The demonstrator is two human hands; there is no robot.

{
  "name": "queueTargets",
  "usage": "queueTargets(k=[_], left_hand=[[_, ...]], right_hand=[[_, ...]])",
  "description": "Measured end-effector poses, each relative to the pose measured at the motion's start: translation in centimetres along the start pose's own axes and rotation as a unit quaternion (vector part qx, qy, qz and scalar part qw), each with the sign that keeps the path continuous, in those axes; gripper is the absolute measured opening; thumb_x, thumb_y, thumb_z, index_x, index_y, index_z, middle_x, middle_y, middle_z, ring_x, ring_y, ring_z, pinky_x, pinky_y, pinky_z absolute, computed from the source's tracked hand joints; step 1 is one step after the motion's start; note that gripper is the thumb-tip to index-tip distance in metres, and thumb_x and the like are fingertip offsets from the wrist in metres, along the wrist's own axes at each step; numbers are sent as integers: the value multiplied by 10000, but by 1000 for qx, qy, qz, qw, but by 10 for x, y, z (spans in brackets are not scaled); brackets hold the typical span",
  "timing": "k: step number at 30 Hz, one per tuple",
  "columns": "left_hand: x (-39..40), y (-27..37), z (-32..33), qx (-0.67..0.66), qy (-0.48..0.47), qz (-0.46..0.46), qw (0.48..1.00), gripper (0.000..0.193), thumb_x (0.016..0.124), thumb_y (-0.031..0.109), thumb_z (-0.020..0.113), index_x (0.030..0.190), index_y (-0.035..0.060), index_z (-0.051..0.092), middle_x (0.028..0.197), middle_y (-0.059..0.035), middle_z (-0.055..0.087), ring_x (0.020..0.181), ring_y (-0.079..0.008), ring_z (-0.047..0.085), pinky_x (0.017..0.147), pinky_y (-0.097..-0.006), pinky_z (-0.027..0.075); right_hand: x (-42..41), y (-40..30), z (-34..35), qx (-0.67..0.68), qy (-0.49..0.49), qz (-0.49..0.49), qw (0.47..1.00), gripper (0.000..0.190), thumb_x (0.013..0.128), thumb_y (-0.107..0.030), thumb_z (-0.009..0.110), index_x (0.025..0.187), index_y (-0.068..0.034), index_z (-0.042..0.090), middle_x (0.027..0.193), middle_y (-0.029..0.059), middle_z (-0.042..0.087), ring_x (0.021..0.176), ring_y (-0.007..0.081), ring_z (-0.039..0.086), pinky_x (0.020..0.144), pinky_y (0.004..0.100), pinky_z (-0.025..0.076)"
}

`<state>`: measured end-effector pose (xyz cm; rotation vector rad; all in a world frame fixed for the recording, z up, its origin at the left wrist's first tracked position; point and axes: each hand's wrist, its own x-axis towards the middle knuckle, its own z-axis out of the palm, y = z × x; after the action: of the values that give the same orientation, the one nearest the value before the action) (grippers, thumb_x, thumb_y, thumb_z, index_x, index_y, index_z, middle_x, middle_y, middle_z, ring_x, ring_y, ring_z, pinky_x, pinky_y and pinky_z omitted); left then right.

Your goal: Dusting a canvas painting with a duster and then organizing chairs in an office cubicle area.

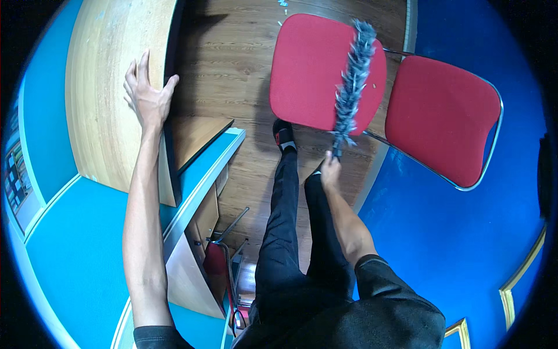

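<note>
My right hand [331,172] is closed around the handle of a grey fluffy duster [354,83]. The duster's fibres lie over or just above the red padded seat [309,74] of a metal-framed chair; whether they touch it I cannot tell. A small pale bit shows on the seat to the right of the duster. The chair's red backrest [442,120] is on the right. My left hand [150,96] holds nothing; its fingers are spread on the light wood desk top [117,43], with the thumb at the dark edge.
A blue wall [457,244] runs along the right. Teal partitions [83,227] stand at the left around the desk. Small pale scraps [282,3] lie on the wood floor [235,56]. Another red chair [218,261] is low at the left, beside my legs.
</note>
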<state>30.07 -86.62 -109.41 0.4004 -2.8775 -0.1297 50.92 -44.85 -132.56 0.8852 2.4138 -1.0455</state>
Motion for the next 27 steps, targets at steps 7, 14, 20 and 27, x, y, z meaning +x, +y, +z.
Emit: queueTargets(k=[7, 14, 20, 27], left_hand=[[2, -4, 3, 0, 25, -41, 999, 571, 868, 469, 594, 1371, 235, 460, 1385, -181, 391, 1297, -337, 360, 1064, -504, 265], [-3, 17, 0, 17, -29, -104, 994, 462, 914, 296, 490, 1372, 260, 444, 1431, -137, 362, 1312, -336, 329, 1053, -562, 263], [-9, -11, -16, -70, 63, -62, 994, 404, 928, 230, 463, 1328, 183, 491, 1377, -134, 419, 1295, -307, 371, 1071, -494, 254], [-109, 43, -25, -380, 219, -191, 878, 168, 930, 91, 481, 1042, -21, 536, 1012, -181, 537, 967, -336, 524, 857, -403, 429]], right_hand=[[-38, -79, 51, -60, -286, -124, 948, 495, 930, -429, 493, 955, 52, 606, 843, 345, 589, 883, 494, 574, 745, 520, 454], [-74, -116, -34, 44, -188, -145, 970, 451, 959, -379, 503, 761, 25, 533, 585, 77, 470, 553, 161, 450, 540, 376, 380], [-98, -238, -81, 28, -191, -236, 952, 349, 966, -275, 517, 741, -9, 504, 528, 14, 386, 524, 72, 346, 456, 330, 305], [-116, -379, -76, -154, -330, -321, 875, 329, 916, -291, 521, 943, 28, 594, 754, 307, 600, 779, 462, 606, 674, 524, 469]])
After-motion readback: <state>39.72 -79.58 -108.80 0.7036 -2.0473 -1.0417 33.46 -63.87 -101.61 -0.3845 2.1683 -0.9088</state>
